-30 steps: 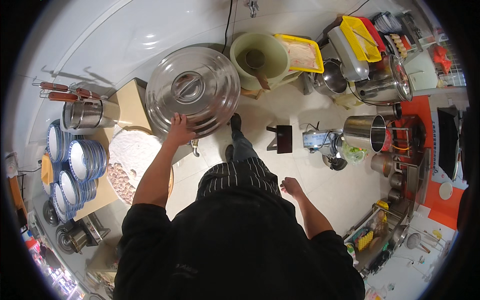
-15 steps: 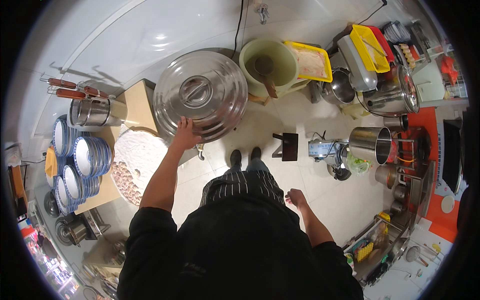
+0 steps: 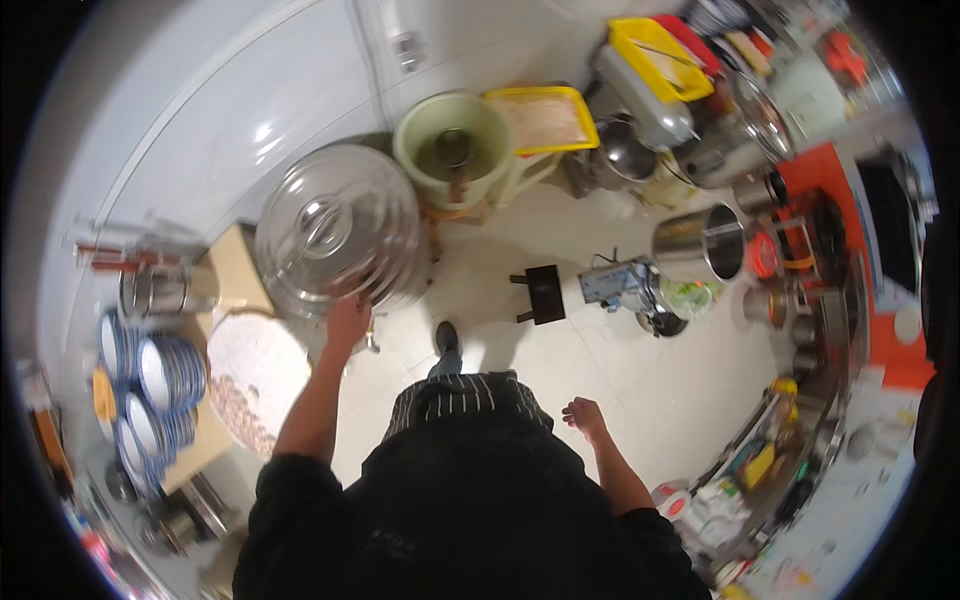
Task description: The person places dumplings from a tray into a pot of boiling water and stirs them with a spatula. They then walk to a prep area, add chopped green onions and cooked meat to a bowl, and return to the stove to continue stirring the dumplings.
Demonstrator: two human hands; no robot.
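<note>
A large round metal lid (image 3: 335, 195) with a raised handle tops a wide pot at the left of the middle. My left hand (image 3: 347, 322) lies on the near rim of this lid, fingers extended over it and slightly blurred. A small tap sticks out of the pot just beside that hand. My right hand (image 3: 584, 416) hangs over the floor at my side, its fingers loosely curled with nothing visible in them. Nearest the left forearm is a round white tub (image 3: 262, 355) of pale, lumpy food.
Stacks of blue-rimmed bowls (image 3: 168, 372) stand left. Behind the pot are a green bucket (image 3: 480, 120) with a ladle and a yellow tray (image 3: 560, 120). A dark stool (image 3: 545, 294) stands on the floor, near a steel pot (image 3: 695, 243) at right.
The view has shifted, so the pot, bucket and stool appear further left. My left hand stays at the lid's rim. One foot is now hidden; the right hand still hangs curled.
</note>
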